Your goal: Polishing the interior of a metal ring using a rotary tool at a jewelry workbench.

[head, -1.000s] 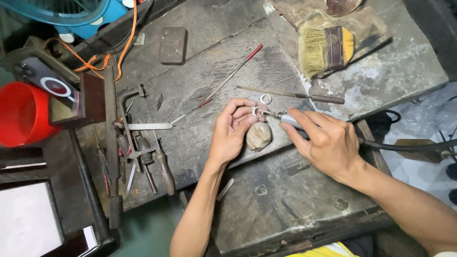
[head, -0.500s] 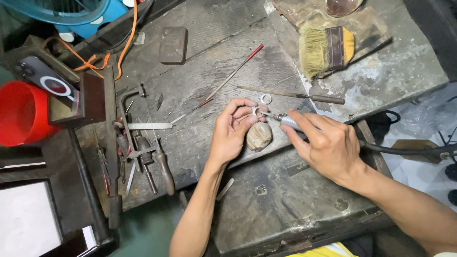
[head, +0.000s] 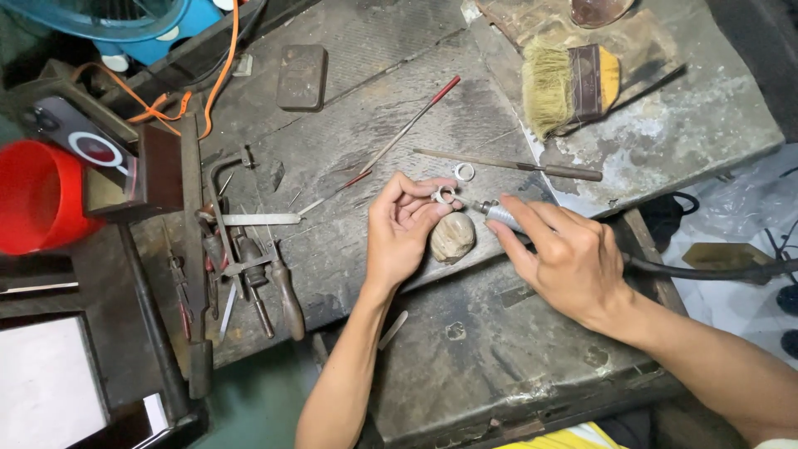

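Left hand [head: 405, 234] is reaching in from below, forearm bare, palm down on the worn grey bench [head: 349, 108]; thumb and fingertips are pinching a small pale ring [head: 445, 195] and holding it just above a rounded tan stone [head: 452, 237]. Right hand [head: 565, 258] is coming in from the lower right, fingers curled closed around a slim metal rotary handpiece [head: 501, 214]; its tip is pointing left and meeting the held ring. A thick black flexible hose [head: 706, 270] is trailing from the handpiece off to the right. A second pale ring [head: 464, 172] is lying loose on the bench just above the fingers, apart from them. Bench surface is looking scratched, dusty, matte. Beyond the hands: a long thin file [head: 507, 165], a red-tipped rod [head: 391, 145], a straw-bristled brush [head: 569, 83] with yellow and dark handle. At left, rusty pliers and cutters [head: 249, 274] are lying clustered beside a red plastic tub [head: 33, 195].
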